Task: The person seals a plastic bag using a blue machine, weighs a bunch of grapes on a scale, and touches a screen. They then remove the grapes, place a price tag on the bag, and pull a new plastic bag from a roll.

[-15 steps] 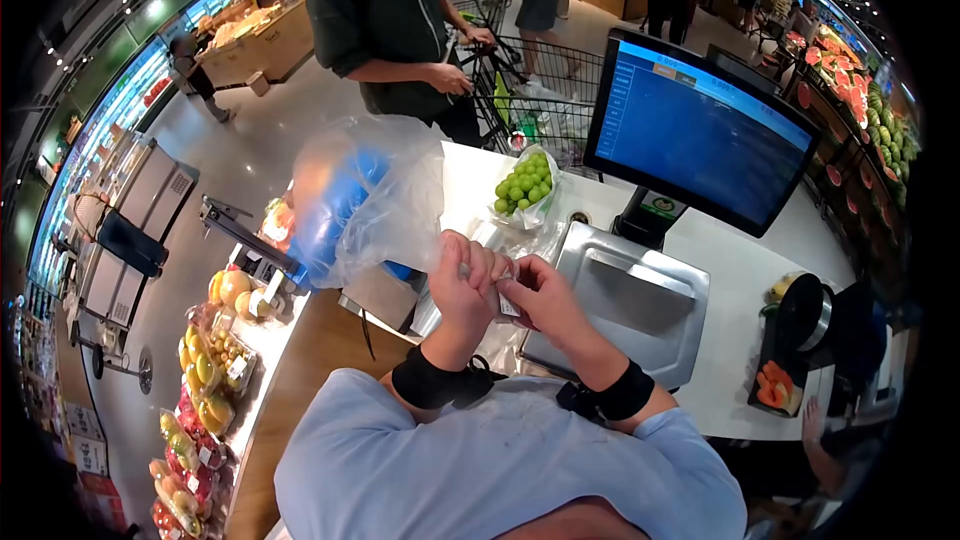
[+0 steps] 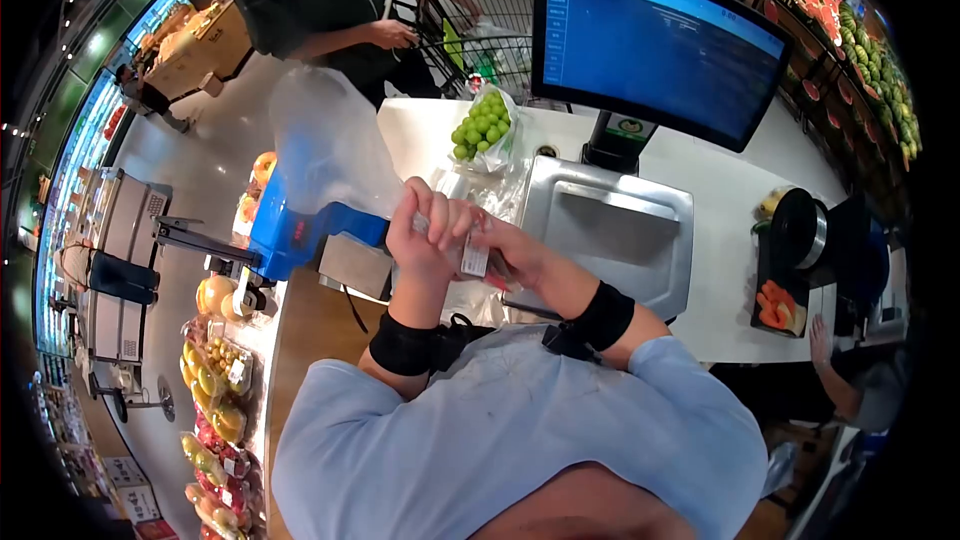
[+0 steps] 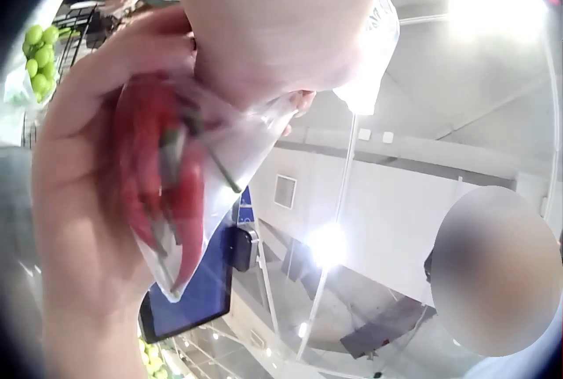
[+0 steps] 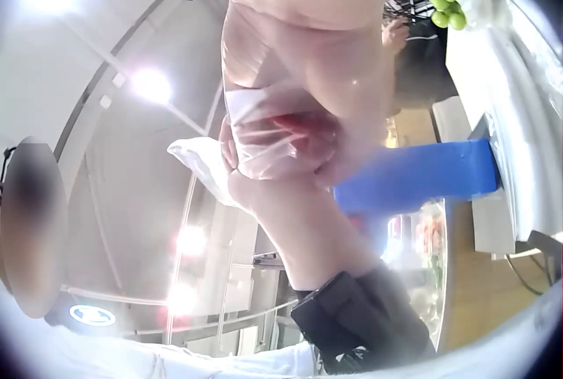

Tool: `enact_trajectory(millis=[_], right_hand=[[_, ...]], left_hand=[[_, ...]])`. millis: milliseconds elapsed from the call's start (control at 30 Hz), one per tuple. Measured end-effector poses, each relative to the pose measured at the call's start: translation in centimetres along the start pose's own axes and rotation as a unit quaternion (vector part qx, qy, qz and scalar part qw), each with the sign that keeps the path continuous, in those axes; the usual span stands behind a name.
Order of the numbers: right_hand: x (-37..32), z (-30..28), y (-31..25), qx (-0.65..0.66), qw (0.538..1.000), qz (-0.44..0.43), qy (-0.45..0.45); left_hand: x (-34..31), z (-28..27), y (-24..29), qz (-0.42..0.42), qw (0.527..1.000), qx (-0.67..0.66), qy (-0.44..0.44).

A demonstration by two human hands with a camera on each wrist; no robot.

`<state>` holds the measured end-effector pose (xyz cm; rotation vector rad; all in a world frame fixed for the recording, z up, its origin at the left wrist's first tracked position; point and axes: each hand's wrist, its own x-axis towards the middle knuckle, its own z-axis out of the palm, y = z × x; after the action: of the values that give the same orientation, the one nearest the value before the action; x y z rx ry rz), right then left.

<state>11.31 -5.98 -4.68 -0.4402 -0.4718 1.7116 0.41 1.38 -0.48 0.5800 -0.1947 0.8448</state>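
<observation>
Both hands are on a clear plastic bag of red chili peppers (image 3: 163,177). My left hand (image 2: 428,230) grips the gathered neck of the bag, fingers curled round it. Above that fist the loose clear film (image 2: 330,130) puffs up and to the left. My right hand (image 2: 515,252) holds the filled lower part, its fingers around the peppers. A white printed label (image 2: 474,259) shows between the two hands. In the right wrist view, a folded band of film lies over the peppers (image 4: 303,133), partly hidden by the fingers.
A metal scale (image 2: 615,240) stands right of the hands, with a monitor (image 2: 655,45) behind. Bagged green grapes (image 2: 482,127) lie on the white counter. A blue device (image 2: 290,230) stands left, beside packed fruit (image 2: 215,370). Across the counter, a person (image 2: 320,15) stands at a cart (image 2: 490,40).
The head view has shifted, so the counter sits higher. The loose film has swung upright, uncovering more of the blue device. The label between the hands now shows more fully.
</observation>
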Motion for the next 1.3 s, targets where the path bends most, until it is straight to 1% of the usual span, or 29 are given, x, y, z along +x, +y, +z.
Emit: enact_trajectory(millis=[67, 100, 133, 200, 233, 267, 300, 333, 433, 500, 567, 600, 667, 700, 767, 800, 833, 867, 900, 933, 967, 1000, 1033, 1067, 1133, 1167, 1200, 1267, 1300], right_hand=[[0.8, -2.1, 0.7, 0.061, 0.997, 0.011, -0.045], [1.4, -3.4, 0.8, 0.021, 1.000, 0.023, 0.003], [1.7, -3.2, 0.6, 0.023, 0.999, 0.027, 0.005], [3.1, -3.2, 1.0, -0.079, 0.994, -0.042, 0.066], [3.9, -3.2, 1.4, -0.122, 0.985, -0.079, 0.094], [4.1, -3.2, 1.7, -0.120, 0.985, -0.073, 0.096], [4.0, -2.4, 1.6, -0.159, 0.975, -0.107, 0.111], [4.1, -2.1, 1.6, -0.198, 0.962, -0.141, 0.124], [4.6, -3.1, 2.2, -0.254, 0.950, -0.154, 0.097], [4.7, -3.5, 2.3, -0.298, 0.937, -0.162, 0.079], [4.4, -3.8, 1.9, -0.306, 0.948, -0.085, 0.018], [4.5, -4.1, 1.5, -0.305, 0.949, -0.079, 0.015], [4.6, -5.0, 0.7, -0.134, 0.987, 0.065, -0.064], [4.1, -5.1, 0.5, -0.143, 0.975, 0.035, -0.167], [6.0, -8.4, -0.2, -0.188, 0.960, 0.086, -0.189], [6.3, -7.9, 0.0, -0.211, 0.959, 0.088, -0.170], [6.7, -7.1, 0.2, -0.235, 0.956, 0.090, -0.151], [6.7, -6.2, 1.2, -0.236, 0.955, 0.091, -0.153], [6.7, -5.4, 2.1, -0.364, 0.917, 0.030, -0.157], [6.8, -4.6, 2.2, -0.390, 0.898, 0.067, -0.195], [7.0, -3.7, 2.3, -0.415, 0.873, 0.101, -0.235], [7.0, -2.5, 2.5, -0.414, 0.873, 0.100, -0.237], [6.8, -1.3, 3.0, -0.404, 0.883, 0.116, -0.209], [6.7, -0.5, 3.6, -0.392, 0.892, 0.132, -0.181], [6.7, 0.2, 4.2, -0.364, 0.898, 0.144, -0.200], [6.3, 1.3, 3.9, -0.374, 0.887, 0.185, -0.196], [6.1, 2.1, 3.8, -0.383, 0.875, 0.225, -0.192], [6.5, 1.3, 4.6, -0.381, 0.881, 0.216, -0.180], [6.9, 0.7, 4.3, -0.405, 0.860, 0.253, -0.180]], left_hand=[[0.1, -0.3, 0.0, 0.059, 0.959, 0.203, 0.191], [0.2, -0.3, 0.4, 0.100, 0.933, 0.282, 0.202], [0.4, -0.7, 1.0, 0.099, 0.932, 0.281, 0.207], [0.7, -2.0, 2.3, 0.177, 0.849, 0.459, 0.193], [0.5, -2.0, 2.7, 0.174, 0.849, 0.458, 0.199], [0.4, -1.8, 3.1, 0.155, 0.892, 0.352, 0.235], [0.3, -1.8, 3.5, 0.136, 0.923, 0.241, 0.268], [0.2, -2.4, 3.9, 0.137, 0.921, 0.241, 0.273], [-0.1, -3.9, 4.6, 0.109, 0.915, 0.240, 0.305], [-0.2, -4.3, 4.9, 0.082, 0.912, 0.175, 0.362], [-0.3, -5.3, 5.0, 0.076, 0.917, 0.148, 0.363], [-0.4, -5.6, 5.1, 0.066, 0.923, 0.123, 0.358], [-0.7, -5.5, 5.1, 0.066, 0.926, 0.115, 0.353], [-1.0, -5.2, 5.0, 0.034, 0.943, 0.092, 0.317], [-1.6, -5.0, 4.8, -0.036, 0.963, 0.076, 0.255], [-1.7, -4.7, 4.3, -0.032, 0.963, 0.076, 0.257], [-2.0, -4.1, 3.8, -0.057, 0.946, 0.193, 0.253], [-2.3, -3.7, 3.4, -0.083, 0.916, 0.307, 0.246], [-2.8, -4.1, 3.4, -0.080, 0.883, 0.408, 0.220], [-3.2, -3.9, 3.7, -0.079, 0.882, 0.409, 0.221], [-3.6, -3.8, 4.0, -0.068, 0.802, 0.567, 0.173], [-4.0, -3.5, 4.4, -0.056, 0.695, 0.707, 0.119], [-4.2, -2.3, 5.1, -0.004, 0.608, 0.782, 0.132], [-4.3, -1.7, 5.7, -0.004, 0.606, 0.784, 0.133], [-4.4, 0.2, 7.2, 0.088, 0.438, 0.889, 0.104], [-4.2, 2.2, 8.5, -0.256, 0.372, 0.869, 0.203], [-4.6, 3.5, 9.0, -0.257, 0.369, 0.869, 0.205], [-6.3, 5.3, 9.4, -0.379, 0.184, 0.888, 0.182], [-7.7, 5.6, 9.3, -0.379, 0.180, 0.888, 0.187]])
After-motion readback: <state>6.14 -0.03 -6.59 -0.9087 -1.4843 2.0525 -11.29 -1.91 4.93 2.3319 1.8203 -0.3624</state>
